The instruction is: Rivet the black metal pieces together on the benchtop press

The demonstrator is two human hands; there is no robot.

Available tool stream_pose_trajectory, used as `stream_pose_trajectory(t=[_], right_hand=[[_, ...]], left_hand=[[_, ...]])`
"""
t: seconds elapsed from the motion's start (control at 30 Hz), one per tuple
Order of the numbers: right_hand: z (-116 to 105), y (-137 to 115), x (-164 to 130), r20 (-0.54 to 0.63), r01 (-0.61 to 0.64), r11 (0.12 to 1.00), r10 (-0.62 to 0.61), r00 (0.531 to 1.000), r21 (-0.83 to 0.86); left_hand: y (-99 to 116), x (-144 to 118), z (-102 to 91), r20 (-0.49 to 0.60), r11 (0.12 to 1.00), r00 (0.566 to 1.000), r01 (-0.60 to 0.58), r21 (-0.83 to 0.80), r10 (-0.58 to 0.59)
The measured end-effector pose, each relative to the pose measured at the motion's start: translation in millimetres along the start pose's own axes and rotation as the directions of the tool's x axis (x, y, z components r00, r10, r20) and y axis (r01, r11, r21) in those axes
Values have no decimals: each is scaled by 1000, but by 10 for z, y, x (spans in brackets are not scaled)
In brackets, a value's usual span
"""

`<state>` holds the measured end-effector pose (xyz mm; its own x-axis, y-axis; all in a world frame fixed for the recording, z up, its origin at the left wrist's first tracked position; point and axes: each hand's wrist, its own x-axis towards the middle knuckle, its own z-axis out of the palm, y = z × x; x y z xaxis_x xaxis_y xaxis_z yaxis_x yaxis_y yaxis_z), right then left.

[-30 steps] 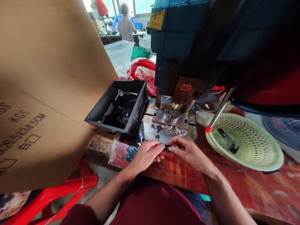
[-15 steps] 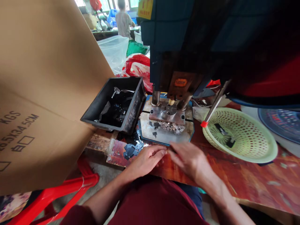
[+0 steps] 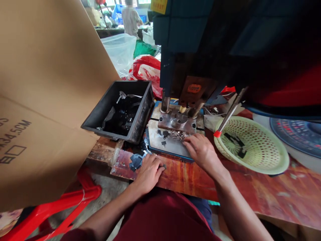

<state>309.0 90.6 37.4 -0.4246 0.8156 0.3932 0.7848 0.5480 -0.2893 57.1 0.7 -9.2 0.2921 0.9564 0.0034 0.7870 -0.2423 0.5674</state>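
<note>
A heap of silver pieces (image 3: 175,134) lies just ahead and to the left of the right hand (image 3: 200,149), whose fingertips reach the heap's near right edge; its fingers are bent and close together, and whether they pinch a piece I cannot tell. The heap sits on the base plate (image 3: 173,150), where a few dark flat parts (image 3: 164,144) also lie, left of the right fingertips and ahead of the left hand (image 3: 150,169). That hand rests low with fingers curled, near the front edge of the red tabletop (image 3: 185,179); a small dark bit (image 3: 164,166) shows at its thumb, held or merely beside it, I cannot tell. Between the hands a strip of wood runs along the base plate's front edge, giving sideways room. Just left of the left hand, a pile of dark plates (image 3: 136,162) narrows the space. Ahead of the right hand, the steel block (image 3: 177,122) bounds the reach, with the blue press (image 3: 185,36) standing over it. Near the right hand's outer side curves the rim of the green basket (image 3: 272,140), which holds dark strips (image 3: 235,142). Ahead and left of the left hand stands the black bin (image 3: 141,115), the carton (image 3: 50,67) beyond its left side.
</note>
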Motion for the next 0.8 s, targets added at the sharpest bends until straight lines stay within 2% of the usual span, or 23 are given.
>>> stream_pose_trajectory(t=[0.17,0.3,0.37,0.43,0.57,0.7,0.8], right_hand=[[215,63,186,98,24,996,-16,995,-87],[242,70,195,126,17,993,-2,992,-121],[217,52,208,110,-20,998,26,994,-61],[161,50,267,55,-86,993,82,995,84],[34,102,547,-107,-195,927,240,965,321],[35,165,879,-122,-229,917,281,952,327],[102,209,1020,-93,-267,917,306,947,298]], left_hand=[[-17,-19,-48,-17,1000,1000,22,-1,-22],[-55,-37,-79,-43,990,998,33,-140,-39],[-81,-31,-114,-73,973,995,48,-227,-66],[-106,-16,-152,-89,960,994,33,-279,-60],[-133,17,-172,-56,967,998,-38,-251,25],[-135,32,-133,-106,981,989,-123,-151,108],[-182,12,-156,-187,979,977,-134,-156,104]])
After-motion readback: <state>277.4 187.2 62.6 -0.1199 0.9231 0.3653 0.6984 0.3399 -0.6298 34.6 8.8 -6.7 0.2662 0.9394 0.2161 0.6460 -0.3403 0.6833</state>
